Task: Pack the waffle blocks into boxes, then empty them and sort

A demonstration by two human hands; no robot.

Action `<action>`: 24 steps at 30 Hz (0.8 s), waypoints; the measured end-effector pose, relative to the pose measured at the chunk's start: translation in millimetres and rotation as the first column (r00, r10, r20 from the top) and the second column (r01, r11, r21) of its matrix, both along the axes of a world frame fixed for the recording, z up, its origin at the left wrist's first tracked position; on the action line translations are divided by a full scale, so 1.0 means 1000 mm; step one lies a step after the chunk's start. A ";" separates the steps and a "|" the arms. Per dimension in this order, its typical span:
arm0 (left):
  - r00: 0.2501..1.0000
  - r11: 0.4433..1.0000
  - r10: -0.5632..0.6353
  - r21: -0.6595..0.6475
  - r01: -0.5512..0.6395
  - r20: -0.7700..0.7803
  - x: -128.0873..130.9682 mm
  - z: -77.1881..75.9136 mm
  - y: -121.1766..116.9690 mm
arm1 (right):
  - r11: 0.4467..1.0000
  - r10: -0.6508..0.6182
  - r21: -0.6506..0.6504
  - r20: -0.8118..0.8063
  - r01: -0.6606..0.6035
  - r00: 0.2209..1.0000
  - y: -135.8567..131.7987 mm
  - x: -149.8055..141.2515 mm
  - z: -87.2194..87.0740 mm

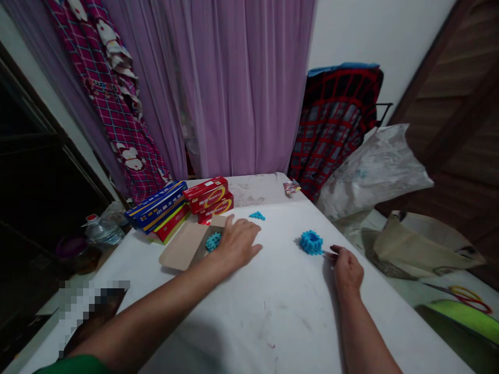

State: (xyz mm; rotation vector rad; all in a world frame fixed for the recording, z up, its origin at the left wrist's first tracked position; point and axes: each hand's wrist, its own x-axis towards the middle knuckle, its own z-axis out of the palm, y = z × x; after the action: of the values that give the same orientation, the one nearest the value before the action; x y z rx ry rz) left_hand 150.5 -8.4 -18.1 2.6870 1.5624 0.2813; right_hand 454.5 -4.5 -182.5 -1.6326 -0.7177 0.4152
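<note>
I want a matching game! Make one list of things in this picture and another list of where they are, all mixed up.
Things:
1. left hand
2. right hand
3. red boxes
4. plastic bottle

Places:
A. stacked at the far end of the table
B. off the table, to its left
C. next to the blue ring-shaped piece
D. at the edge of the open cardboard box

Right pairs: 1-D, 2-C, 3-A, 4-B

Dim indoor light, soft shadow beside my right hand [346, 269] on the worktop [273, 317], pale glare on its white top, stretched, bowed edges, pixelated blur [91, 311] near the lower left corner
</note>
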 end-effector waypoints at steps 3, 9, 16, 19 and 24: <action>0.996 0.973 -0.023 -0.229 0.042 0.085 0.067 -0.021 0.017 | 0.998 -0.040 0.039 -0.040 0.042 0.998 0.002 0.003 -0.003; 0.943 0.942 0.149 -0.331 -0.044 0.298 0.158 -0.081 0.048 | 0.991 -0.028 0.126 -0.140 0.045 0.990 0.006 0.003 0.001; 0.910 0.957 0.165 -0.284 -0.055 0.381 0.181 -0.114 0.057 | 0.995 -0.024 0.095 -0.144 0.038 0.989 0.012 0.004 0.002; 0.910 0.964 0.155 -0.259 -0.055 0.384 0.182 -0.117 0.057 | 0.996 -0.027 0.082 -0.144 0.039 0.989 0.014 0.004 0.002; 0.907 0.973 0.148 -0.220 -0.063 0.394 0.181 -0.109 0.054 | 0.997 -0.018 0.069 -0.123 0.027 0.992 0.014 0.004 0.000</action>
State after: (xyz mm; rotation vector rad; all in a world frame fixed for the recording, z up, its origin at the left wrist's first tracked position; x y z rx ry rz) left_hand 331.6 45.4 -127.6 2.2091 1.5120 0.6067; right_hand 458.6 9.4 -182.0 -1.5334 -0.6152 0.4641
